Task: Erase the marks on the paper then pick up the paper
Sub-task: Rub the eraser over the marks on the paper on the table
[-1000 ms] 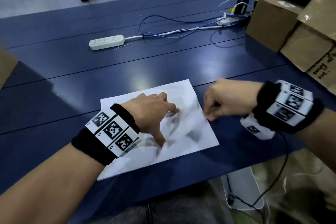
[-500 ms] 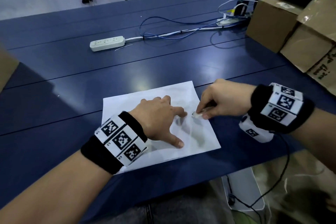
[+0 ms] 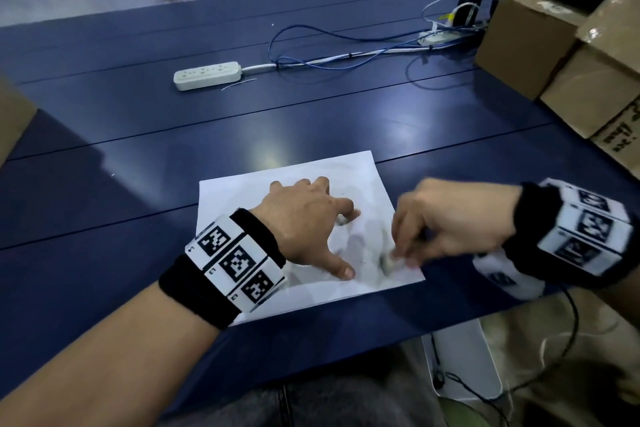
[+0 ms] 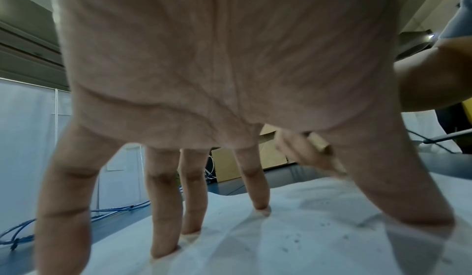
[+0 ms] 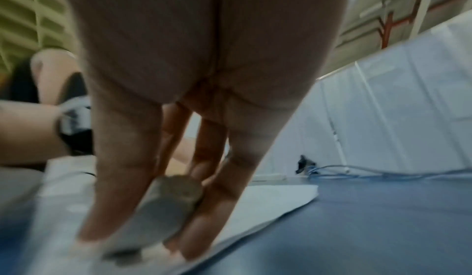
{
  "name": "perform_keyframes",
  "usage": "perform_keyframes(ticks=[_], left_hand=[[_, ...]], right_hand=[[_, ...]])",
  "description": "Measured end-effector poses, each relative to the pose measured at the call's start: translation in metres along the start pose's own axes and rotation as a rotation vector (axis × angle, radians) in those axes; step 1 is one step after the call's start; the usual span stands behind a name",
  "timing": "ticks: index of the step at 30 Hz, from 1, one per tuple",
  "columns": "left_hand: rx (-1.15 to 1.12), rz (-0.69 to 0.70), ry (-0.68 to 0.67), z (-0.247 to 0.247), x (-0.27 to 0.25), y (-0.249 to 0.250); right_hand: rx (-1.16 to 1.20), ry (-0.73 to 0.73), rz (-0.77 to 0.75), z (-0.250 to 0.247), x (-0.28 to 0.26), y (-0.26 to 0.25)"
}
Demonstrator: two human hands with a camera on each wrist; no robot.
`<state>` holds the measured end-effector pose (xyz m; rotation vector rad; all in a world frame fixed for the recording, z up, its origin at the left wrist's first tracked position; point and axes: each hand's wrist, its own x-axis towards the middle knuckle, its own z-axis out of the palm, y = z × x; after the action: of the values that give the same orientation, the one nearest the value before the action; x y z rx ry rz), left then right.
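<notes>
Our left hand (image 3: 304, 222), fingers spread, pins the paper (image 3: 242, 194); our right hand (image 3: 446, 222) pinches an eraser (image 5: 168, 200) at the paper's near corner, where hard rubbing may crumple it.

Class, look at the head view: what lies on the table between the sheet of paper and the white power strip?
Only bare dark blue tabletop separates the white paper sheet from the white power strip.

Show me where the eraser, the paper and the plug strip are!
eraser (image 5: 163, 208): right wrist view, on its grey side between the fingers.
paper (image 3: 242, 198): head view, on its bare far left corner.
plug strip (image 3: 207, 75): head view, on its white top.
</notes>
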<state>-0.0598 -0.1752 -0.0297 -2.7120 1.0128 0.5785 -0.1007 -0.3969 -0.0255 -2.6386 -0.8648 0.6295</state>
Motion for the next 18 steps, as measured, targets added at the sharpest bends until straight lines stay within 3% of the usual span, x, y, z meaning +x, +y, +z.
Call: perform_keyframes(ticks=[2, 8, 14, 18], left_hand=[[0.0, 0.002, -0.003, 0.0, 0.0, 0.0], [-0.01, -0.005, 0.002, -0.001, -0.002, 0.001], [-0.01, 0.003, 0.009, 0.001, -0.001, -0.001], [-0.026, 0.013, 0.016, 0.001, -0.002, -0.001]], right_hand=[[0.058, -0.086, -0.027, 0.0, -0.004, -0.006], [-0.045, 0.157, 0.154, -0.023, 0.021, 0.023], [0.069, -0.064, 0.031, -0.007, -0.002, 0.003], [-0.006, 0.135, 0.171, -0.023, 0.022, 0.021]])
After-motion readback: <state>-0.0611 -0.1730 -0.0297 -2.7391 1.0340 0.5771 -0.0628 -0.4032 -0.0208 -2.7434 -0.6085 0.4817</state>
